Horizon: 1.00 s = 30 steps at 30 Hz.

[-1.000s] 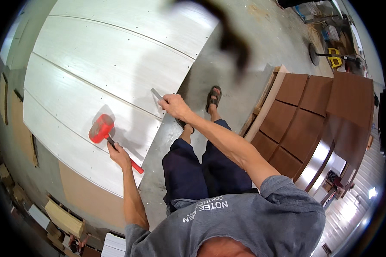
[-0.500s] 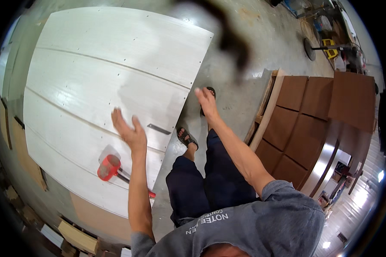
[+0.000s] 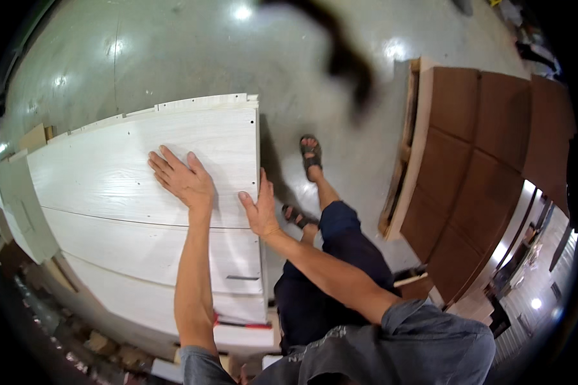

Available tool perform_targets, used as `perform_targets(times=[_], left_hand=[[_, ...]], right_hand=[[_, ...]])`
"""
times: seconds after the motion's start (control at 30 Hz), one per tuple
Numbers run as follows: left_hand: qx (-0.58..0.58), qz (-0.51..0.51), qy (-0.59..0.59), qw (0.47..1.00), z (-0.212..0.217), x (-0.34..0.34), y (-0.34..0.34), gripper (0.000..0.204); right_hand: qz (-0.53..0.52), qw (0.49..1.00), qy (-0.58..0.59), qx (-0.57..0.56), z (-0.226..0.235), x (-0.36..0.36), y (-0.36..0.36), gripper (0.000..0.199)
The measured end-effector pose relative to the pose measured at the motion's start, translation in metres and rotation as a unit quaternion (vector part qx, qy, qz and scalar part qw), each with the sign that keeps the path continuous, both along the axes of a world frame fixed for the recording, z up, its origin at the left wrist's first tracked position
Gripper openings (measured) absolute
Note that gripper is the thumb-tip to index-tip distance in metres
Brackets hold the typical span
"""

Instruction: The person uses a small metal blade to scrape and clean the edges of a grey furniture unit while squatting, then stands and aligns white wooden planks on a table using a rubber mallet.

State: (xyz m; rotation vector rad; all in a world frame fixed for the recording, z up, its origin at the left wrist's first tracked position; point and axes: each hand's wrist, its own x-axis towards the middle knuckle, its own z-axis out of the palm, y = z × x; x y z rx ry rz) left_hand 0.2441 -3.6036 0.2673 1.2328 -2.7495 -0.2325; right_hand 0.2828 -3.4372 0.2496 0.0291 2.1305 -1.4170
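Note:
My left hand (image 3: 185, 181) lies flat on a stack of white wood-grain panels (image 3: 90, 173), its fingers spread. At the right edge of the top panel is my right hand (image 3: 261, 210), thumb apart on the surface and fingers stretched along the side. A short dark flat strip (image 3: 243, 278) rests on the panels nearer my body. The red-ended handle of a mallet (image 3: 253, 325) shows to the right of my left forearm, which hides most of the mallet. Small dark holes dot the panel surface.
At the right, brown upholstered-looking blocks (image 3: 456, 167) stand on a wooden pallet (image 3: 406, 151). Grey concrete floor (image 3: 347, 115) runs between them and the panels, with my sandalled feet on it. Another pale panel (image 3: 29, 205) sits at the far left.
My view has swung toward the far end of the panels. Both hands have come down from the air: the left onto the surface, the right to the edge. The mallet head is now hidden.

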Motion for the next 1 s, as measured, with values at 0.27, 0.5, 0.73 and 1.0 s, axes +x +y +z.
perform_targets(times=[0.27,0.5,0.73,1.0], left_hand=[[0.009,-0.014,-0.026,1.000,0.000,0.002,-0.003,0.065],[0.007,-0.040,-0.021,0.999,-0.006,0.002,-0.008,0.065],[0.015,-0.052,-0.018,0.998,0.002,0.003,-0.008,0.064],[0.023,-0.066,-0.009,0.997,-0.003,-0.002,-0.008,0.066]], right_hand=[[0.013,0.994,-0.100,-0.047,0.001,-0.011,0.001,0.092],[0.032,0.996,-0.072,-0.041,0.002,-0.020,0.002,0.090],[0.060,0.983,-0.163,-0.055,0.011,-0.039,0.016,0.088],[-0.266,0.856,-0.404,-0.181,-0.013,-0.197,-0.015,0.045]])
